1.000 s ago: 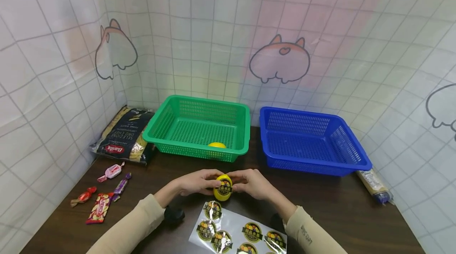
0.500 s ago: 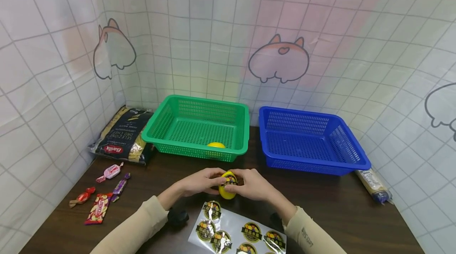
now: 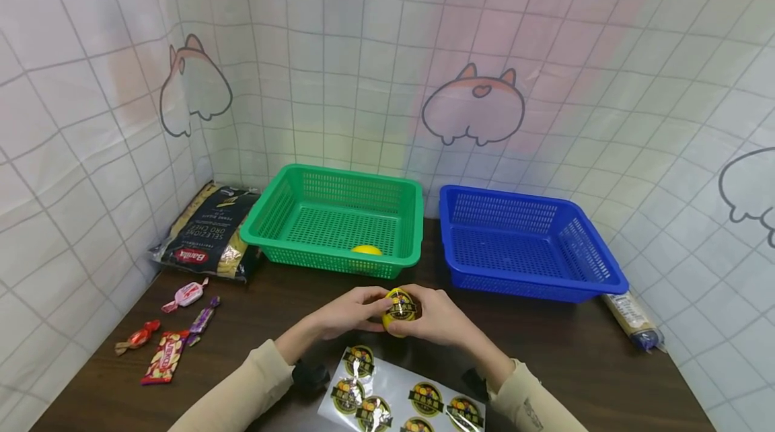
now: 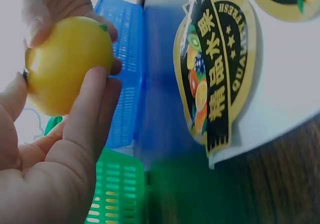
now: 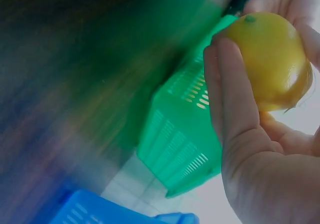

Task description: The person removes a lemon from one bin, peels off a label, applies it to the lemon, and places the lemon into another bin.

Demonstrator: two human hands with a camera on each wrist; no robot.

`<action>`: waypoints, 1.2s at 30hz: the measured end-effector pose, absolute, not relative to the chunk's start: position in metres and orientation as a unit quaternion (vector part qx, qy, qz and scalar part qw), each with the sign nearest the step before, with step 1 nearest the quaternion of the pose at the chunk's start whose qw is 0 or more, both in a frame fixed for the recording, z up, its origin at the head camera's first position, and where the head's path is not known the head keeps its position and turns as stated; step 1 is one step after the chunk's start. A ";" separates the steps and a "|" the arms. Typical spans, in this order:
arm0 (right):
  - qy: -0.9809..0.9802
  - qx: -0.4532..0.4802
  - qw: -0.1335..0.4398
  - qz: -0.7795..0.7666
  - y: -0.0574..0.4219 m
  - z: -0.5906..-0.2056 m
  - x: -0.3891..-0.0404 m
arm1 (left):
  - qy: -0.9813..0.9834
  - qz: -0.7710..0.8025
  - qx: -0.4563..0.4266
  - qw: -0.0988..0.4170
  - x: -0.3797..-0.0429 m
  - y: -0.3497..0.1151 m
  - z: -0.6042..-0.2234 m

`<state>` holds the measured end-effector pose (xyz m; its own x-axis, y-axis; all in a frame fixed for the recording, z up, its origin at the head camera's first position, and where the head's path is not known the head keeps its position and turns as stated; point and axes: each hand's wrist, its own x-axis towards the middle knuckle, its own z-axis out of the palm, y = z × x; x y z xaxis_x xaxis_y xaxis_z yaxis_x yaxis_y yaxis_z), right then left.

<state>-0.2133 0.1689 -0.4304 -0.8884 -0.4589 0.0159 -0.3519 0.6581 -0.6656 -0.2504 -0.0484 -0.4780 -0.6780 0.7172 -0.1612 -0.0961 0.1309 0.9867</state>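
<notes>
A yellow lemon (image 3: 388,321) with a round black-and-gold sticker (image 3: 401,305) on the side facing the head camera is held between both hands, above the dark table. My left hand (image 3: 351,314) grips it from the left, thumb at the sticker's edge. From the other side my right hand (image 3: 447,317) holds it, with the thumb low on the fruit. In the left wrist view the green-tipped end of the lemon (image 4: 70,63) shows between the fingers of both hands. Just in front of the hands lies a white sheet (image 3: 392,378) with several matching stickers.
Behind the hands stand a green basket (image 3: 327,256) with a yellow fruit (image 3: 366,250) in it and a blue basket (image 3: 533,288). A pasta bag (image 3: 208,230) and several wrapped candies (image 3: 185,294) lie left. A packet (image 3: 636,321) lies far right.
Both hands and the lemon have shifted slightly right. The lemon has turned a little, and the right thumb has gone from its side to below the sticker.
</notes>
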 end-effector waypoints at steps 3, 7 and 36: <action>0.907 -0.220 0.075 -0.352 0.172 -0.426 -0.212 | 0.668 0.629 0.220 0.331 -0.251 -0.046 -0.480; 0.909 -0.216 0.064 -0.350 0.180 -0.414 -0.211 | 0.669 0.641 0.198 0.321 -0.254 -0.038 -0.479; 0.962 -0.185 0.016 -0.201 0.269 -0.324 -0.258 | 0.661 0.685 0.152 0.267 -0.269 0.041 -0.454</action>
<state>-0.2578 0.2690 -0.3235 -0.9313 -0.3616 0.0436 -0.3488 0.8509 -0.3927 -0.2687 0.0406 -0.4544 -0.8115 0.5661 -0.1448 -0.1652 0.0155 0.9861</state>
